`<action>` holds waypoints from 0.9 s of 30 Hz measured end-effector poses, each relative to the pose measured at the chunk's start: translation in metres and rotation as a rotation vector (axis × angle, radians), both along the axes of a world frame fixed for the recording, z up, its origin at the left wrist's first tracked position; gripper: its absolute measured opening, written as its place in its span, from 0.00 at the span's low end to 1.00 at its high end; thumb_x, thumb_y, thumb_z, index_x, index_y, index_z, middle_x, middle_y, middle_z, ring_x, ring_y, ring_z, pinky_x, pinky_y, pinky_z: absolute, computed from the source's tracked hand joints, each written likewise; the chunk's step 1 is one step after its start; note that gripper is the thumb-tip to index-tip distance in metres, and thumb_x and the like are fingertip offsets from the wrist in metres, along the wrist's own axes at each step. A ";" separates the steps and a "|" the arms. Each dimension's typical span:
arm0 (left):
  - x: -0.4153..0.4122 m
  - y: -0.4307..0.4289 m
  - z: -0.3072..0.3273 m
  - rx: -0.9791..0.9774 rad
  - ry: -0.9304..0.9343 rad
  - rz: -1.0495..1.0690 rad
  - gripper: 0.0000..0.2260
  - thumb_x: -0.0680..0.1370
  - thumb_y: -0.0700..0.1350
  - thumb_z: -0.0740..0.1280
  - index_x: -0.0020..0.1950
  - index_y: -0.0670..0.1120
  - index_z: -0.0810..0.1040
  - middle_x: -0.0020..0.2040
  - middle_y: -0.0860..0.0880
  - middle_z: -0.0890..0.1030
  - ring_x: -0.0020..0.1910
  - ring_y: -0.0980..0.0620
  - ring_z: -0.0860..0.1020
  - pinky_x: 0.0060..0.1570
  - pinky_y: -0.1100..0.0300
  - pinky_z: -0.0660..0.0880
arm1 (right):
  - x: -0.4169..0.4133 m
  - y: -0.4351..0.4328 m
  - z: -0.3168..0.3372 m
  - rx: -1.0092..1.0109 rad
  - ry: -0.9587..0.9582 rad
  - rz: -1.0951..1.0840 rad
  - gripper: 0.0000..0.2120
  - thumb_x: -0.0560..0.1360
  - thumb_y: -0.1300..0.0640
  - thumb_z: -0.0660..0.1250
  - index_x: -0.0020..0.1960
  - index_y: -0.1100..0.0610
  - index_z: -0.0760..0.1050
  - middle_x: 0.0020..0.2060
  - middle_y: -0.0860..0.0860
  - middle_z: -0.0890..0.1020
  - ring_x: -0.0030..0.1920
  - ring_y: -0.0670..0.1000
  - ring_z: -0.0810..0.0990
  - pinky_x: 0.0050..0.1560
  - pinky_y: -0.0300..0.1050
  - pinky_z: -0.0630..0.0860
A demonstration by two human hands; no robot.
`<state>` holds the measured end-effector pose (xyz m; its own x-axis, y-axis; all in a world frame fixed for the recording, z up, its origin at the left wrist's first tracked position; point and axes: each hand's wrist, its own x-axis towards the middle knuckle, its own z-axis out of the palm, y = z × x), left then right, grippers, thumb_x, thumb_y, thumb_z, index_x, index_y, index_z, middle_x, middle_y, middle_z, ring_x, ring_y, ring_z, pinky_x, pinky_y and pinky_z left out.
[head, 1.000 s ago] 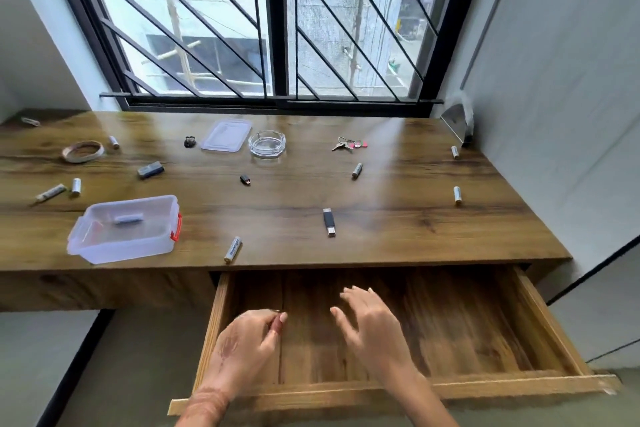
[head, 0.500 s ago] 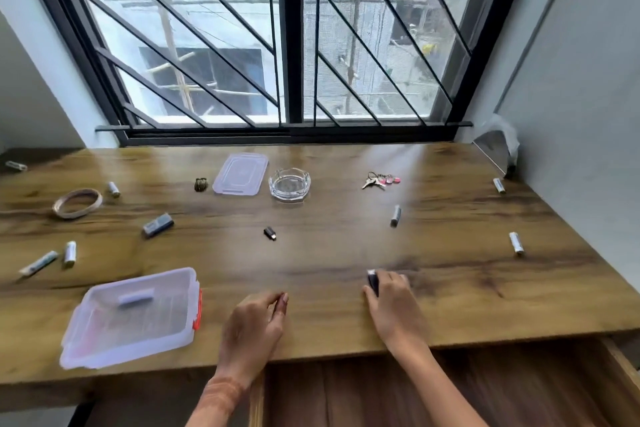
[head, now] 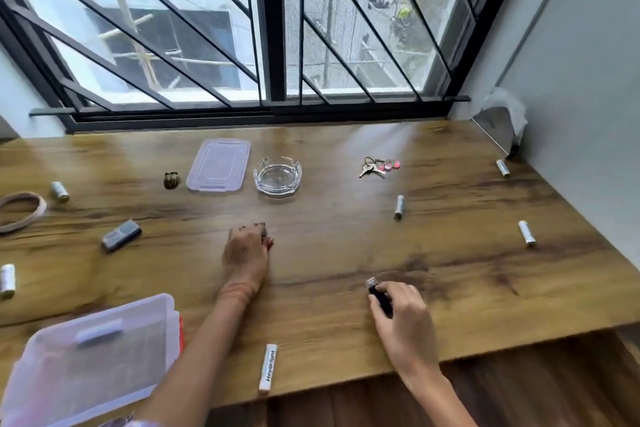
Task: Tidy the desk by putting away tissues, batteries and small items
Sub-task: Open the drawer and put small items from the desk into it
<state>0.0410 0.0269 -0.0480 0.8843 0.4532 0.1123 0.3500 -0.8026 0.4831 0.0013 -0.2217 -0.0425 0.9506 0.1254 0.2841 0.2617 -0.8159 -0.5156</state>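
Note:
My right hand (head: 403, 314) is closed on a black USB stick (head: 378, 295) at the desk's front right; the stick's metal end pokes out past my fingers. Towards the middle of the desk (head: 346, 253), my left hand (head: 246, 253) has its fingers curled down over a small black item (head: 265, 236), which is mostly hidden. Batteries lie scattered about: one right of centre (head: 399, 206), two by the right edge (head: 526, 232) (head: 503, 168), two at the left (head: 59, 191) (head: 7, 280). A tissue (head: 509, 107) sits in a holder in the far right corner.
A clear lidded box (head: 90, 360) stands front left, beside a white tube (head: 268, 372) at the front edge. Farther back are a loose lid (head: 219, 165), a glass ashtray (head: 277, 177), keys (head: 379, 166), a tape ring (head: 20, 211) and a grey block (head: 121, 235). The open drawer (head: 519, 388) is below.
Both hands rose from the open drawer onto the desk. My right hand took hold of the USB stick. My left hand reached forward to the small black item. The view came closer.

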 end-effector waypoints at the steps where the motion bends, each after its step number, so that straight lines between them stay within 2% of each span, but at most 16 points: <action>1: 0.000 0.000 0.000 -0.018 -0.041 -0.001 0.05 0.74 0.41 0.67 0.45 0.40 0.79 0.46 0.39 0.81 0.52 0.40 0.76 0.49 0.52 0.73 | -0.001 0.000 0.001 0.010 -0.002 0.000 0.10 0.64 0.66 0.76 0.43 0.58 0.80 0.36 0.50 0.83 0.38 0.50 0.79 0.47 0.31 0.66; 5: -0.008 -0.004 0.002 -0.066 -0.079 -0.068 0.07 0.71 0.40 0.70 0.48 0.39 0.81 0.44 0.40 0.83 0.49 0.40 0.79 0.49 0.52 0.76 | -0.005 0.003 0.005 0.066 0.011 0.010 0.09 0.65 0.65 0.75 0.45 0.58 0.80 0.38 0.50 0.83 0.40 0.48 0.79 0.48 0.29 0.66; 9: -0.041 -0.028 0.020 -0.133 -0.129 -0.151 0.19 0.72 0.43 0.71 0.62 0.42 0.76 0.49 0.45 0.84 0.50 0.43 0.80 0.53 0.55 0.75 | -0.018 0.001 0.011 0.153 0.035 0.027 0.07 0.69 0.61 0.73 0.47 0.55 0.79 0.40 0.47 0.81 0.41 0.45 0.79 0.44 0.32 0.73; 13: -0.096 -0.063 0.038 -0.141 -0.258 -0.174 0.23 0.70 0.42 0.73 0.64 0.45 0.74 0.51 0.47 0.83 0.50 0.50 0.81 0.52 0.61 0.75 | -0.046 -0.011 0.013 0.252 0.084 0.055 0.06 0.70 0.59 0.72 0.46 0.54 0.78 0.40 0.46 0.79 0.40 0.44 0.78 0.42 0.35 0.76; 18: -0.181 -0.114 0.029 -0.200 -0.324 -0.185 0.25 0.67 0.41 0.75 0.63 0.49 0.74 0.50 0.56 0.79 0.46 0.62 0.79 0.51 0.74 0.72 | -0.097 -0.031 0.005 0.368 0.146 0.093 0.08 0.68 0.59 0.73 0.39 0.51 0.75 0.35 0.45 0.78 0.37 0.46 0.77 0.37 0.27 0.70; 20: -0.212 -0.132 0.017 -0.206 -0.247 -0.189 0.24 0.67 0.43 0.76 0.62 0.49 0.76 0.50 0.57 0.79 0.50 0.63 0.77 0.54 0.79 0.67 | -0.117 -0.036 -0.006 0.387 0.194 0.110 0.09 0.67 0.59 0.74 0.37 0.52 0.74 0.33 0.45 0.78 0.42 0.44 0.76 0.38 0.25 0.68; 22: -0.236 -0.144 0.005 -0.233 -0.052 -0.220 0.22 0.70 0.46 0.73 0.63 0.51 0.75 0.54 0.55 0.80 0.54 0.62 0.77 0.56 0.77 0.66 | -0.135 -0.040 -0.019 0.354 0.280 0.132 0.08 0.67 0.58 0.74 0.36 0.51 0.74 0.33 0.46 0.79 0.43 0.43 0.76 0.38 0.24 0.67; 25: -0.253 -0.151 -0.015 -0.166 0.216 -0.316 0.17 0.74 0.47 0.67 0.63 0.50 0.74 0.59 0.54 0.78 0.60 0.58 0.74 0.59 0.71 0.65 | -0.148 -0.040 -0.037 0.239 0.461 0.177 0.12 0.68 0.55 0.72 0.33 0.47 0.69 0.37 0.47 0.80 0.38 0.44 0.77 0.39 0.31 0.69; 27: -0.253 -0.150 -0.027 -0.091 0.279 -0.335 0.15 0.75 0.45 0.65 0.62 0.48 0.74 0.59 0.51 0.78 0.61 0.55 0.74 0.59 0.67 0.66 | -0.150 -0.036 -0.045 0.128 0.557 0.186 0.12 0.70 0.54 0.70 0.34 0.48 0.67 0.41 0.49 0.81 0.43 0.47 0.79 0.42 0.38 0.71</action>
<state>-0.2118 -0.1228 -0.0750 0.9748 0.1336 -0.1784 0.2049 -0.8524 0.4810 -0.1484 -0.2573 -0.0877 0.9262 0.3012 -0.2267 0.0560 -0.7046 -0.7074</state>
